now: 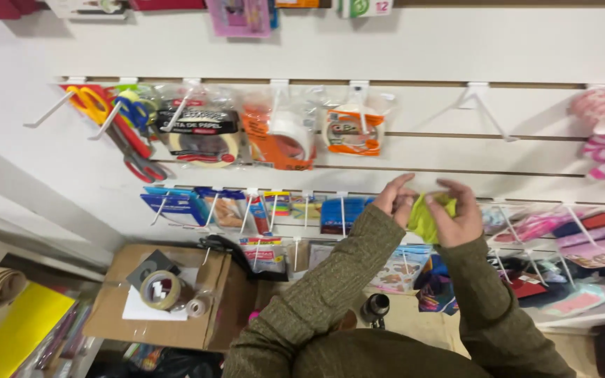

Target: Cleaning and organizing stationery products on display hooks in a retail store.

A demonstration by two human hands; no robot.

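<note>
Both hands are raised in front of the white slatwall (540,150), closed together on a small yellow-green packet (425,218). The left hand (395,199) pinches its edge, the right hand (462,213) wraps the other side. The packet looks soft, crumpled and glossy.

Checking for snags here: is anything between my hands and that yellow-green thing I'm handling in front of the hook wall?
Nothing visible does. The left hand and right hand both already grip the yellow-green item directly, held in front of the slat wall.
</note>
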